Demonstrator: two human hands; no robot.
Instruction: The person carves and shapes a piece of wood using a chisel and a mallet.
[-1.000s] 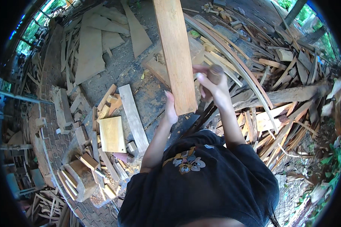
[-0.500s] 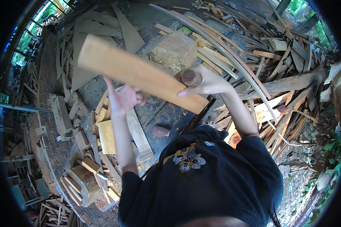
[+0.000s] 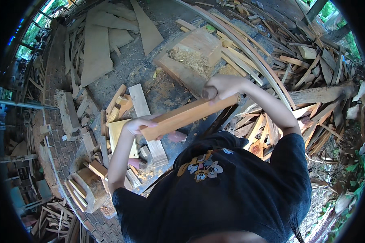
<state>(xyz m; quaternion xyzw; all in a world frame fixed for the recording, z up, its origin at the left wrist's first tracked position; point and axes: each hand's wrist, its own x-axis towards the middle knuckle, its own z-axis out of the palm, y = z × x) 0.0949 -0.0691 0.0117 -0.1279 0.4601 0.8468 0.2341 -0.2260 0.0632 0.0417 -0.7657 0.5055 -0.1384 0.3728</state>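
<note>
A long, squared wooden block [image 3: 186, 115] lies slantwise between my hands in front of my chest, its left end lower and nearer to me. My left hand [image 3: 134, 125] is closed round that left end, with some fingers hidden beneath it. At the right end, my right hand [image 3: 228, 86] grips the block from the far side. That same hand also holds a short, round brown wooden piece [image 3: 209, 93], which looks like a handle end; the rest of it is hidden. Beneath the block, a pale plank [image 3: 137, 99] and a reddish-brown block [image 3: 177, 136] lie on the dark work surface.
Beyond my hands stands a big timber block [image 3: 198, 46] strewn with sawdust. Long curved strips [image 3: 255, 48] arch past it on the right, by a heap of scrap wood [image 3: 300, 60]. Flat brown sheets [image 3: 96, 50] lie far left; a yellowish board [image 3: 119, 137] is near my left forearm.
The block has swung round: its left end came down towards me, while its right end rose. My left hand, apart from it and spread before, now grips that end.
</note>
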